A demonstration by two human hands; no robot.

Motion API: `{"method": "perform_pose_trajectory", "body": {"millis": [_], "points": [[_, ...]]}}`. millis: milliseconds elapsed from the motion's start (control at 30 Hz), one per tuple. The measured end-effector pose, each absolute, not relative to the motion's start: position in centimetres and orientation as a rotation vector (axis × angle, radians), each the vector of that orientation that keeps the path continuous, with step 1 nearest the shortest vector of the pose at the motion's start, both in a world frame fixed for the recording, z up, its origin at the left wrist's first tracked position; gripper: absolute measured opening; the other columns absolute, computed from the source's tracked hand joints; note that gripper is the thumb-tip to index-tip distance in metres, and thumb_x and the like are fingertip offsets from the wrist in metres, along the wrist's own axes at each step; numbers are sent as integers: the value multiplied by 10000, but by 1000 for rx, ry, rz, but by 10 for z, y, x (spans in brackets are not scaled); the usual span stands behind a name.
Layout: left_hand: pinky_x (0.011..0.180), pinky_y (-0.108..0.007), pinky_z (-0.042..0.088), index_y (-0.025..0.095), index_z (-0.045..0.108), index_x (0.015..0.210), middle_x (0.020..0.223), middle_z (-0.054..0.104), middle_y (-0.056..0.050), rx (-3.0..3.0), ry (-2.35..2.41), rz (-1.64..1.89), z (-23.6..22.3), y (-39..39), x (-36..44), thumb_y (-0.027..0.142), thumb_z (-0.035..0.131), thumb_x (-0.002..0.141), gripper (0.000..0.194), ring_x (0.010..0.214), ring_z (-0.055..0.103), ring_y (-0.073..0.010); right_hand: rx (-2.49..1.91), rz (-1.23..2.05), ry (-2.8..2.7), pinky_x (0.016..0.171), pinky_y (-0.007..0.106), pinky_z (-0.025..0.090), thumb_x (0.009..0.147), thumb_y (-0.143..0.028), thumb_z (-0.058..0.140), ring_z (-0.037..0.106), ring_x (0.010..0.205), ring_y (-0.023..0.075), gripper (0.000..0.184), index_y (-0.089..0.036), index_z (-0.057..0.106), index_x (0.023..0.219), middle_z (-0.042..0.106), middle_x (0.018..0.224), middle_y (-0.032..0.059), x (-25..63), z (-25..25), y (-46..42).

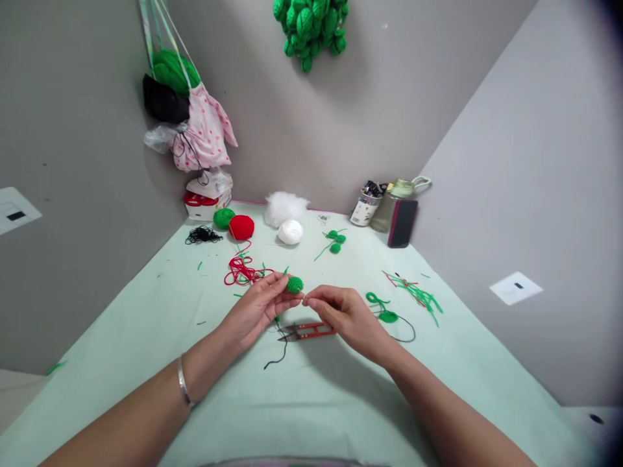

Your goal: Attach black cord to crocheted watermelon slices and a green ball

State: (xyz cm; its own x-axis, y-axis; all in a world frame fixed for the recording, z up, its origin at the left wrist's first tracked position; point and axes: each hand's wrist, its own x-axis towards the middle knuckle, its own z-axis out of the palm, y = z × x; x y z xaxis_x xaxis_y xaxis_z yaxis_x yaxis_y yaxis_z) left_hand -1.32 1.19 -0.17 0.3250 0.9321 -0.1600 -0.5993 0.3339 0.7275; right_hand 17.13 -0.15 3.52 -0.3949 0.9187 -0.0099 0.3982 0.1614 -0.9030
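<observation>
Between its thumb and fingers my left hand (257,308) grips a small green crocheted piece (294,284), rounded and with a short green tail at its top. My right hand (350,318) is closed in a pinch just right of the piece; whatever its fingertips hold is too small to make out. Under both hands lie thread snips (311,331) with orange handles, partly covered by my right hand. A dark yarn strand (280,359) trails below my left hand. Beside my right hand rests a flat green crocheted piece (388,316) with a curled green end and a dark strand.
Behind the hands are tangled red yarn (241,271), a red yarn ball (242,227), a white ball (291,232), white stuffing (285,209) and small green pieces (335,239). Green yarn scraps (421,295) lie right. A phone (403,224) leans on a bottle (383,214) at the back.
</observation>
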Motion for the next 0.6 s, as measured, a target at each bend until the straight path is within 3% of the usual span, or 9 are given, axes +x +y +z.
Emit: {"method": "perform_pose_trajectory", "body": {"millis": [233, 400, 600], "points": [[897, -283, 528, 154, 663, 895, 921, 650, -14, 770, 723, 1067, -5, 12, -16, 210, 745, 791, 144, 885, 631, -121, -1332, 1086, -1970, 507, 219, 274, 909, -294, 496, 335, 544, 88, 242, -155, 614, 751, 420, 579, -40, 171, 30, 0], [920, -341, 504, 166, 648, 839, 907, 622, 3, 843, 726, 1042, -4, 10, -14, 228, 765, 765, 152, 878, 604, -132, -1287, 1099, -1908, 507, 215, 273, 889, -274, 514, 335, 539, 80, 243, -153, 554, 682, 406, 571, -45, 168, 23, 1], [866, -236, 482, 168, 661, 892, 969, 657, -16, 812, 749, 1154, 1, 12, -16, 241, 706, 823, 111, 924, 610, -121, -1236, 1345, -1723, 471, 208, 291, 873, -358, 580, 382, 469, 75, 220, -158, 593, 782, 477, 508, -54, 167, 17, 6]]}}
